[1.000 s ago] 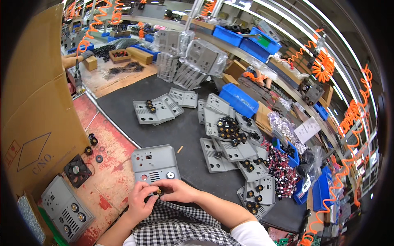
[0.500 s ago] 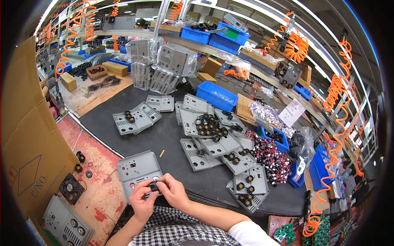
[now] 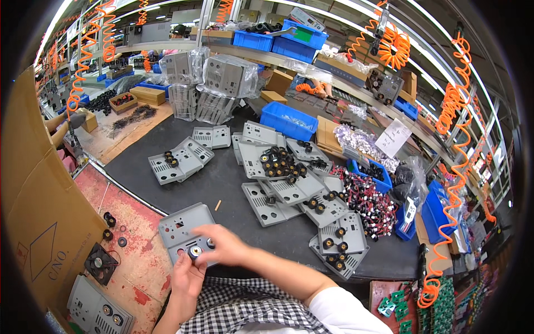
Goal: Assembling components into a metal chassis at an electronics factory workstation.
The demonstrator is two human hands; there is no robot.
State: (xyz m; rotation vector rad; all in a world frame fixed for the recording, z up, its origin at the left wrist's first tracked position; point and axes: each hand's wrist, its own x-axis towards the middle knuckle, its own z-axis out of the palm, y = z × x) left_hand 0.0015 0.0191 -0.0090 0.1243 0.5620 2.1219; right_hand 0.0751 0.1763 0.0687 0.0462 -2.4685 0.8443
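Head view: the left hand [image 3: 188,279] has its fingertips at a round fitting [image 3: 194,252] over a grey panel [image 3: 193,216]; whether it grips is unclear. The right hand [image 3: 225,246] spreads open above. Beyond, loose panels [image 3: 286,192] cover the black counter [image 3: 223,177] before a blue bin [image 3: 289,121].

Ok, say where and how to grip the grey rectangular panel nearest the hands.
Grip the grey panel by its far half's side edges, likely from above: it lies broad side up, those edges bare; left hand and right hand crowd the near half.
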